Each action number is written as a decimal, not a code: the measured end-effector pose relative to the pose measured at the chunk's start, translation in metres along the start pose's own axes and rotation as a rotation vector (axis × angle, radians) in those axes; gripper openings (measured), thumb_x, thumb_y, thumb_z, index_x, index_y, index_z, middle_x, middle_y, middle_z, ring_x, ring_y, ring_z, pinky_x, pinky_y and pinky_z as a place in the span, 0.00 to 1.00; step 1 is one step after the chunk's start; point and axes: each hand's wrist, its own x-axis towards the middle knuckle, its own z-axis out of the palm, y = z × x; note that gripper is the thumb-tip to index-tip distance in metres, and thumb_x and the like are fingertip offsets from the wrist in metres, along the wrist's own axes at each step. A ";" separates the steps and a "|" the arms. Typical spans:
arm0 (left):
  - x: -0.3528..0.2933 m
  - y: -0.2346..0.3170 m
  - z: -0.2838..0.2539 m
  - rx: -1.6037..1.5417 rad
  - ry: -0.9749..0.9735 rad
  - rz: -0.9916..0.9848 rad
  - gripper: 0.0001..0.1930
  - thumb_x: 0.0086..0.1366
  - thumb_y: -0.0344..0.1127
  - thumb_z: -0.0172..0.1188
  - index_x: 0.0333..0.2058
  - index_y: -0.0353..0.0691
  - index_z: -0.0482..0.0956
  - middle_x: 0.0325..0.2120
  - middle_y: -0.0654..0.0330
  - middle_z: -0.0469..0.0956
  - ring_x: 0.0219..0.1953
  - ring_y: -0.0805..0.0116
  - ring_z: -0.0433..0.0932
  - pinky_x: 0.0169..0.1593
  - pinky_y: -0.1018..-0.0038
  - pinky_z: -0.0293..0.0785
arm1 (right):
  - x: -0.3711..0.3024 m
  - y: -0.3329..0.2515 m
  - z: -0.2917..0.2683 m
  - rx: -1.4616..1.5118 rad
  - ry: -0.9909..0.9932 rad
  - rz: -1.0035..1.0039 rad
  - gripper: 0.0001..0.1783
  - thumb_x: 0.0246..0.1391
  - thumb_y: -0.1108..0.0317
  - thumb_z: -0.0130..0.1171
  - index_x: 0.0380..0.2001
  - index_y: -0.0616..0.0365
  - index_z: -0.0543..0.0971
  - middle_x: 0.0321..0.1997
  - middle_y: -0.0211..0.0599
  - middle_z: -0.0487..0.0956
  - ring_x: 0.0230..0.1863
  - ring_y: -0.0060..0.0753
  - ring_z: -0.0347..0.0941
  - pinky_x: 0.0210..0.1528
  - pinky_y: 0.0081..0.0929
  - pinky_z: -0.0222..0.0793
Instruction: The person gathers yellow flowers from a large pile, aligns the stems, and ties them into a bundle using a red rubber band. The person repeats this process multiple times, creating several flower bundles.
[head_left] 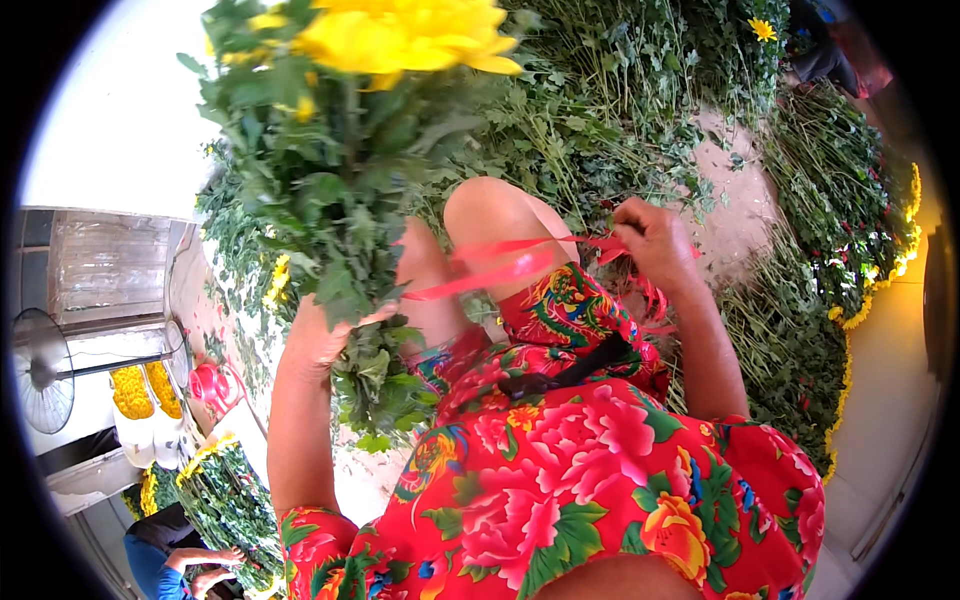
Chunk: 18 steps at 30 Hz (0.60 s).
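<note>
My left hand (327,338) is wrapped round the leafy stems of a bunch of yellow chrysanthemums (352,195), held upright at the left of my knees. Big yellow blooms top the bunch, partly cut off and blurred at the upper edge. My right hand (652,238), out to the right of my knees, pinches a pink-red plastic ribbon (520,262). The ribbon stretches across my lap to the bunch near my left hand. More of it hangs in loose strands below my right hand. Leaves hide part of my left fingers.
Piles of cut leafy stems (600,110) cover much of the floor ahead and right. A row of yellow blooms (853,320) edges the right pile. At left are a standing fan (42,370) and a pink-red plastic item (208,385). Another person (165,555) handles stems at lower left.
</note>
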 end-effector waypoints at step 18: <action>0.006 0.031 0.027 -0.062 -0.122 0.141 0.25 0.54 0.33 0.75 0.50 0.33 0.81 0.44 0.60 0.84 0.45 0.68 0.79 0.52 0.69 0.76 | -0.018 -0.127 0.060 0.342 -0.480 -0.268 0.16 0.59 0.63 0.61 0.48 0.59 0.79 0.36 0.49 0.81 0.40 0.52 0.80 0.44 0.44 0.75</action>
